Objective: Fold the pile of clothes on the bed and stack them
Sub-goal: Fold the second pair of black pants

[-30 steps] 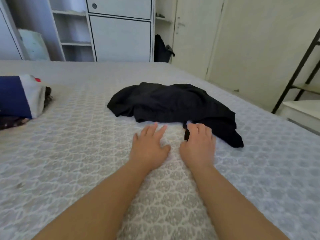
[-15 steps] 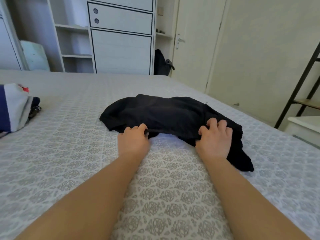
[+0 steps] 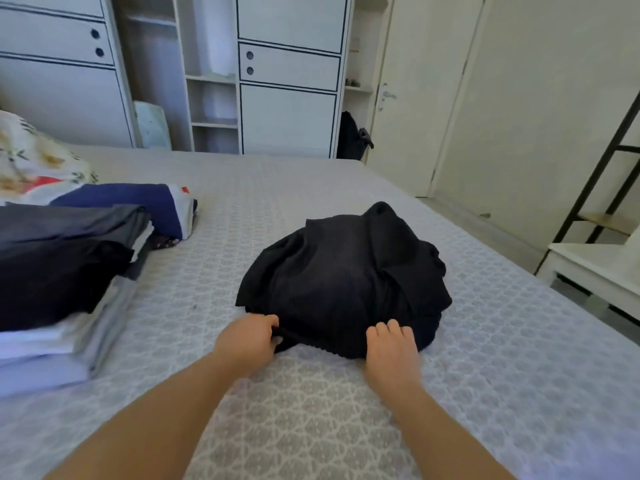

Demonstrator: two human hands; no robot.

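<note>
Black garment (image 3: 343,278), bunched, near edge toward hands.

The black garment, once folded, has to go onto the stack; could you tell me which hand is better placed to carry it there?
Probably the left hand: it grips the black garment on the side facing the stack; the right hand is farther away.

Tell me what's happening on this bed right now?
A person is folding laundry on the bed. Both hands grip the near edge of a crumpled black garment: the left hand pinches one corner, and the right hand has its fingers curled over the hem. The garment is bunched up, not yet folded. To the left sits a stack of folded clothes, with a navy and white piece lying behind it.
</note>
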